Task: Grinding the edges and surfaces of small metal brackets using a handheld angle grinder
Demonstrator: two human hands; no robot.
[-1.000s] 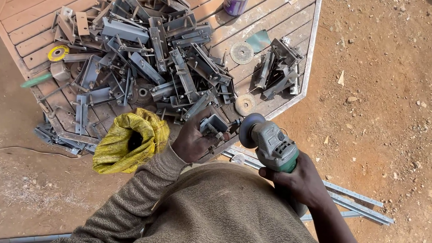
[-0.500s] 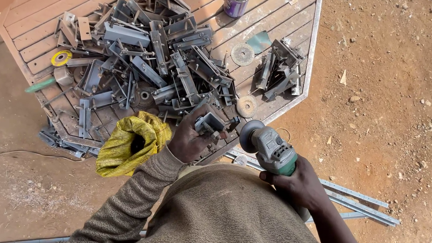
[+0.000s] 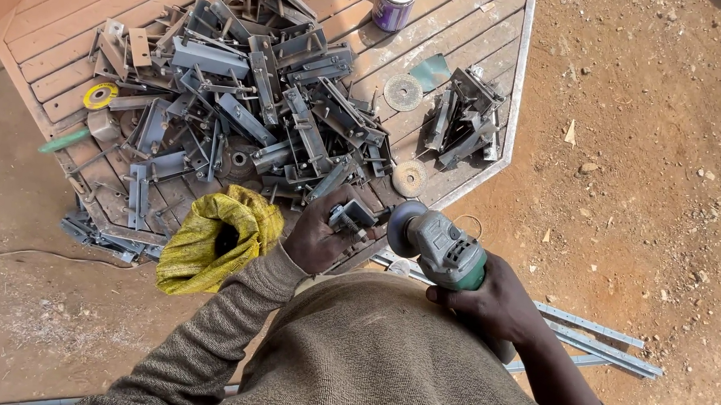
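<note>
My left hand (image 3: 321, 238) grips a small grey metal bracket (image 3: 350, 216) at the near edge of the wooden table (image 3: 430, 37). My right hand (image 3: 497, 305) holds a green and grey angle grinder (image 3: 443, 249), its disc (image 3: 400, 226) just right of the bracket and close to it. A large heap of grey metal brackets (image 3: 252, 111) covers the table beyond my left hand. A smaller pile of brackets (image 3: 463, 118) lies at the table's right edge.
A yellow woven sack (image 3: 215, 237) sits at the table's near edge, left of my left hand. Loose grinding discs (image 3: 403, 91) and a purple tin (image 3: 393, 7) lie on the table. Metal strips (image 3: 595, 338) rest on the dirt ground at right.
The bracket in my left hand and the grinder have stayed close together. The view has shifted slightly, with the hands a little higher in frame.
</note>
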